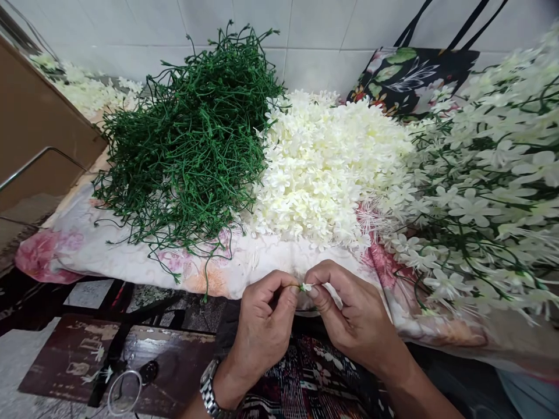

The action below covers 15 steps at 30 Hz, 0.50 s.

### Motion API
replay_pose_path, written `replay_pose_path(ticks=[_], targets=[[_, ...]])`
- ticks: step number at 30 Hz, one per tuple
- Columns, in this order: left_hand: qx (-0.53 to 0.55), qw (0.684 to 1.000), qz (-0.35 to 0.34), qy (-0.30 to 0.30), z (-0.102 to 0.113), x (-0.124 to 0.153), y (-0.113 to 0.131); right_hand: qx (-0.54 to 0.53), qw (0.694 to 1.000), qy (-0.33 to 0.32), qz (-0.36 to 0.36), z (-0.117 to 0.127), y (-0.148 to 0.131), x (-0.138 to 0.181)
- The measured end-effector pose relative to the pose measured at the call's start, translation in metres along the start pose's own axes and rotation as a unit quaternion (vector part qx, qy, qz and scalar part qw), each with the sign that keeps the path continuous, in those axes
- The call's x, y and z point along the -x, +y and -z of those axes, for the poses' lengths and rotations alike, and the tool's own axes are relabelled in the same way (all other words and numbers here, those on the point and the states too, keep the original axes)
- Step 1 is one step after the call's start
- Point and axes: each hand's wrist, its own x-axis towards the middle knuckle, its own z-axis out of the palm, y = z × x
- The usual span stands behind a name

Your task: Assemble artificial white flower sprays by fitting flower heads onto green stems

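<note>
Close together at the table's front edge, my two hands meet fingertip to fingertip. My left hand [269, 311] pinches a short green plastic stem [301, 286], most of it hidden by the fingers. A small white artificial flower [332, 294] is pinched in my right hand [349, 314], its base against the stem's tip. Beyond the hands lies a heap of loose white blossoms [323, 169]. To its left rises a tangled pile of green stems [196, 139]. White flowers on green stems [476, 203] are massed at the right.
A floral cloth [262, 262] covers the table. At the left stands a brown cardboard box [39, 128]. A black floral bag [410, 81] leans on the tiled wall [314, 29]. Below left are a dark wooden board [166, 361] and a clear plastic ring [124, 393].
</note>
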Motion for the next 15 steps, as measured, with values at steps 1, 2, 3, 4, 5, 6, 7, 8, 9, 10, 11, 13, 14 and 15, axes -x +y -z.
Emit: replay_pose_path(ticks=[1, 2, 3, 4, 5, 6, 7, 8, 9, 10, 11, 13, 14, 15], targets=[[0.003, 1.0, -0.002, -0.003, 0.0004, 0.0, 0.0003, -0.008, 1.0, -0.003, -0.01, -0.0001, 0.0004, 0.0007], [0.007, 1.0, -0.004, -0.006, 0.0009, 0.0, 0.0005, -0.018, 1.0, -0.007, -0.021, -0.0001, 0.0006, 0.0013], [0.014, 1.0, -0.005, -0.009, 0.0015, 0.0002, 0.0005, -0.027, 0.999, -0.011, -0.031, 0.0002, 0.0007, 0.0019], [0.021, 1.0, -0.005, -0.012, 0.0021, 0.0004, 0.0003, -0.034, 0.999, -0.015, -0.038, 0.0007, 0.0007, 0.0024], [0.03, 0.999, -0.004, -0.016, 0.0028, 0.0007, -0.0002, -0.039, 0.998, -0.021, -0.041, 0.0014, 0.0004, 0.0027], [0.04, 0.999, -0.001, -0.019, 0.0034, 0.0009, -0.0007, -0.039, 0.998, -0.026, -0.04, 0.0023, 0.0, 0.0027], [0.049, 0.999, 0.001, -0.022, 0.0041, 0.0011, -0.0014, -0.036, 0.998, -0.03, -0.034, 0.0034, -0.0007, 0.0026], [0.057, 0.998, 0.005, -0.025, 0.0046, 0.0013, -0.002, -0.028, 0.999, -0.032, -0.025, 0.0045, -0.0015, 0.0021], [0.064, 0.998, 0.009, -0.027, 0.0052, 0.0015, -0.0026, -0.018, 0.999, -0.033, -0.015, 0.0056, -0.0024, 0.0015], [0.071, 0.997, 0.012, -0.03, 0.0056, 0.0015, -0.0031, -0.007, 0.999, -0.033, -0.006, 0.0067, -0.0034, 0.0008], [0.074, 0.997, 0.016, -0.032, 0.006, 0.0016, -0.0034, 0.004, 0.999, -0.032, 0.004, 0.0076, -0.0044, 0.0001], [0.073, 0.996, 0.019, -0.037, 0.0065, 0.0016, -0.0037, 0.022, 0.999, -0.036, 0.019, 0.0088, -0.0065, -0.0007], [0.069, 0.997, 0.018, -0.04, 0.0067, 0.0016, -0.0037, 0.03, 0.998, -0.039, 0.026, 0.0091, -0.0074, -0.0008], [0.062, 0.997, 0.014, -0.041, 0.0067, 0.0018, -0.0036, 0.036, 0.998, -0.043, 0.03, 0.0092, -0.0081, -0.0007]])
